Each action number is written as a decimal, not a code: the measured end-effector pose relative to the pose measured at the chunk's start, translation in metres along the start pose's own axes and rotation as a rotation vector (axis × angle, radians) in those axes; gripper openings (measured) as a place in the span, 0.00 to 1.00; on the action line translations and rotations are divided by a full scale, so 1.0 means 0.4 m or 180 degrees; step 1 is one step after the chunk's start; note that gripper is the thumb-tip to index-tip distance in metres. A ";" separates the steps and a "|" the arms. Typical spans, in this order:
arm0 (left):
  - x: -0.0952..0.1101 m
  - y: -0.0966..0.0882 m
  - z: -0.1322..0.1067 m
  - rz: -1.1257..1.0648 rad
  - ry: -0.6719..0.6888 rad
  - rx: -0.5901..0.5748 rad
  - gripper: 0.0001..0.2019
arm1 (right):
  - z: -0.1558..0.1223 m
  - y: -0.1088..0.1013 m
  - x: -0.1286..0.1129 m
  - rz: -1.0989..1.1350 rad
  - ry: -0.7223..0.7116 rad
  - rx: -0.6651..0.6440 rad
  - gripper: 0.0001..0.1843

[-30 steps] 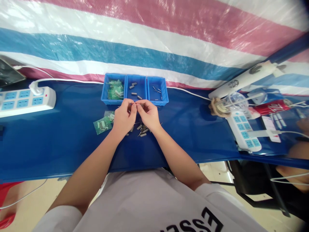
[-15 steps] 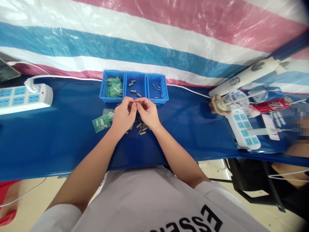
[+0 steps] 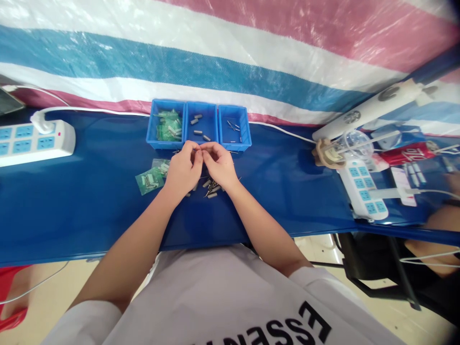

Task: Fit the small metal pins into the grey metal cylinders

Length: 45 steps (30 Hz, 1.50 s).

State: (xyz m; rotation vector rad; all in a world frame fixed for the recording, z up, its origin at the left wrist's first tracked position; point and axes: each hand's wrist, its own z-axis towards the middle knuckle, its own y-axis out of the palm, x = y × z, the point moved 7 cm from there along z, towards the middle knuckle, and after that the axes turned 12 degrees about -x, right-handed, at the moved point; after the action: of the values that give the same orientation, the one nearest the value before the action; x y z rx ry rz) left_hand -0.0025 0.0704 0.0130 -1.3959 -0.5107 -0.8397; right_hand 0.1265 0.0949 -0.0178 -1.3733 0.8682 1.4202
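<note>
We pinch one tiny part between the fingers of our left hand [image 3: 183, 167] and right hand [image 3: 218, 165], before three blue bins [image 3: 197, 125] on the tabletop [image 3: 89, 201].

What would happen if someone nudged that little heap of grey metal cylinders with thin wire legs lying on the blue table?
The small grey metal cylinders would probably scatter easily: they look tiny and lie loose on the smooth blue table. Their round bodies might roll, though the thin wire legs likely stop them soon. Those legs look fine enough to bend under a careless push.
</note>
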 end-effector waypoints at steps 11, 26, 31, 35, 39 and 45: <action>-0.004 0.007 -0.001 0.0075 -0.0007 -0.0105 0.08 | -0.002 0.003 -0.011 -0.0057 0.0010 -0.0008 0.08; 0.005 0.013 0.000 0.0405 -0.0126 -0.0447 0.11 | -0.002 0.006 -0.007 -0.0237 0.0068 -0.0102 0.09; 0.007 0.015 0.001 0.0508 -0.0064 -0.0519 0.11 | -0.001 0.006 -0.002 -0.0332 0.0060 -0.0144 0.09; 0.008 0.016 0.000 0.0555 -0.0049 -0.0555 0.11 | 0.000 0.006 0.002 -0.0343 0.0015 -0.0151 0.09; 0.009 0.017 -0.001 0.0552 -0.0017 -0.0577 0.12 | 0.001 0.007 0.002 -0.0344 -0.0019 -0.0163 0.09; 0.010 0.018 0.000 0.0553 -0.0014 -0.0609 0.12 | 0.000 0.006 0.002 -0.0408 -0.0032 -0.0170 0.10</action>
State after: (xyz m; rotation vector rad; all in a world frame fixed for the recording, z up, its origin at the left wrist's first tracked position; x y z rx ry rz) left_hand 0.0056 0.0693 0.0112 -1.5929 -0.3128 -0.7593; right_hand 0.1241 0.0943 -0.0187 -1.4350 0.7271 1.3591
